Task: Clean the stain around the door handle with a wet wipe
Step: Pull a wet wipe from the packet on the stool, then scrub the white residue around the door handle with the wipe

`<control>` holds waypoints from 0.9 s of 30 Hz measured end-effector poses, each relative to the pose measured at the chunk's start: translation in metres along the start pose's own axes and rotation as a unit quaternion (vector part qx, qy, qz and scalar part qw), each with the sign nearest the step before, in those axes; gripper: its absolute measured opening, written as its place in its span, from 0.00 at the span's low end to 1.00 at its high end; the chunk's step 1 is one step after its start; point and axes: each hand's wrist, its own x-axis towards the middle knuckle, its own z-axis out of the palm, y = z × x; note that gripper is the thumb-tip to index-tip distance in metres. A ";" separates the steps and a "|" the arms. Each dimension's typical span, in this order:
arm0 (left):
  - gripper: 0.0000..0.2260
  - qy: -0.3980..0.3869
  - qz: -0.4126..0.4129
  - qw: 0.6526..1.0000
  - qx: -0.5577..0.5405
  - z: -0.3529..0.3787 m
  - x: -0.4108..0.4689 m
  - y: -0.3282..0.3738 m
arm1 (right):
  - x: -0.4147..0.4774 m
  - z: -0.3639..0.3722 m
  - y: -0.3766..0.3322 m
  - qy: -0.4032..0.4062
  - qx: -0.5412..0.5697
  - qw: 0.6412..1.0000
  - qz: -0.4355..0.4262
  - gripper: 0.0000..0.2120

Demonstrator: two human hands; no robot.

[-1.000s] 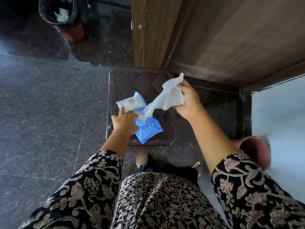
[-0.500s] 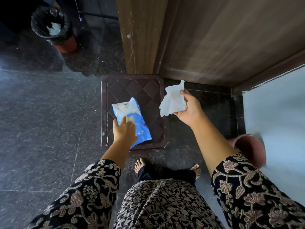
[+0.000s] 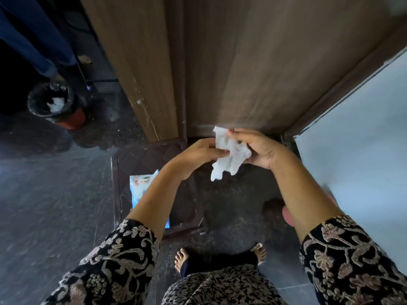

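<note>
Bin (image 3: 52, 102): well left of the fingers. Blue wipe pack (image 3: 141, 186): on the stool (image 3: 136, 159), below-left of them. Left hand (image 3: 196, 155): fingers (image 3: 217, 151) pinching the wet wipe (image 3: 229, 159). Right hand (image 3: 262, 150): fingers curled round the same crumpled wipe, near the door (image 3: 253, 62) foot.

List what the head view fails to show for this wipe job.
- Door handle and stain: out of head view, the door cut off by the top edge.
- Wipe pack: partly hidden behind the left arm.
- Grip of the right hand: partly covered by the wet wipe, which the left hand also pinches.
- Bin contents: too small, dim.
</note>
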 end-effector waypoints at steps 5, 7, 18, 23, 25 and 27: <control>0.09 0.094 0.013 0.978 -0.185 0.059 0.028 0.029 | -0.019 -0.067 -0.004 0.092 0.149 0.984 0.010 0.30; 0.09 0.125 -0.007 0.969 -0.215 0.084 0.046 0.043 | -0.031 -0.090 0.006 0.054 0.161 0.983 0.061 0.31; 0.15 0.247 -0.020 0.969 -0.024 0.194 0.156 0.101 | -0.088 -0.231 -0.033 0.099 0.149 0.984 0.009 0.24; 0.13 0.210 -0.022 0.976 -0.046 0.232 0.189 0.127 | -0.093 -0.277 -0.045 0.172 0.147 0.971 -0.082 0.27; 0.10 0.224 -0.018 0.974 -0.042 0.242 0.199 0.138 | -0.093 -0.293 -0.055 0.238 0.162 0.950 -0.119 0.20; 0.10 0.244 -0.005 0.970 -0.016 0.249 0.212 0.147 | -0.092 -0.309 -0.064 0.270 0.159 0.939 -0.144 0.10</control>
